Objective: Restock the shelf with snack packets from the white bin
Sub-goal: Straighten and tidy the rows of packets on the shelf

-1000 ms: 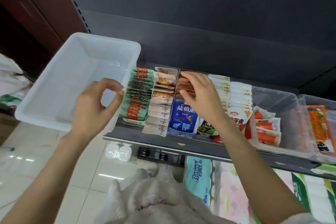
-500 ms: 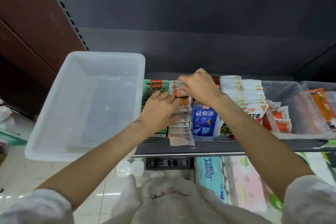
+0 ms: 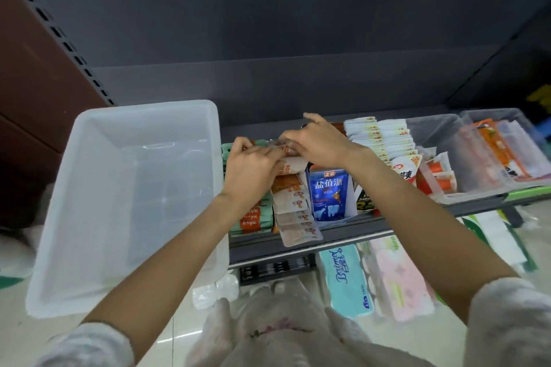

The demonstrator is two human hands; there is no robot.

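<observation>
Head camera looks down on both hands working at the back of one row on the shelf (image 3: pixel 343 237). The left hand (image 3: pixel 252 168) has its fingers curled onto the upper packets of the pale snack packet row (image 3: pixel 293 211), seemingly pinching one by its top edge, while the right hand (image 3: pixel 320 146) lies over the same spot with fingers bent down onto a packet, index finger lifted clear. Exactly which packet each hand holds is hidden by the knuckles. The two-handed hold looks meant to press the overlapped packets upright and tuck the rearmost one in line, since the row fans forward and its front packet overhangs the shelf lip.

White bin (image 3: pixel 125 202) sits just left of the shelf, its near end projecting past the shelf edge, close at hand for reaching; no packets are visible inside it, so restocking appears nearly done. Green packets (image 3: pixel 253 217) stand beside the pale row on the left, a blue pouch (image 3: pixel 328 197) on the right, white sachets (image 3: pixel 381 137) beyond.
</observation>
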